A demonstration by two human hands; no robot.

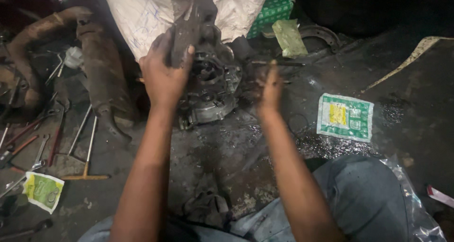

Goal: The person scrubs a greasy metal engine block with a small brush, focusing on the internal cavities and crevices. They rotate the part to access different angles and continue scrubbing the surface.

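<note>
My left hand (pixel 163 74) is wrapped around a dark, greasy metal piece (pixel 189 20) that stands upright over a round engine clutch assembly (pixel 213 88) on the oily floor. My right hand (pixel 270 88) hovers just right of the assembly, seen edge-on with the fingers held together and pointing up. It holds nothing that I can see. Both hands are smeared with black grease.
Spanners and T-handle wrenches (pixel 82 147) lie at the left beside a rusty exhaust pipe (pixel 101 76). A white sack (pixel 142 15) stands behind the assembly. A green and white packet (pixel 345 116) lies at the right, a clear plastic bag (pixel 411 199) by my knee.
</note>
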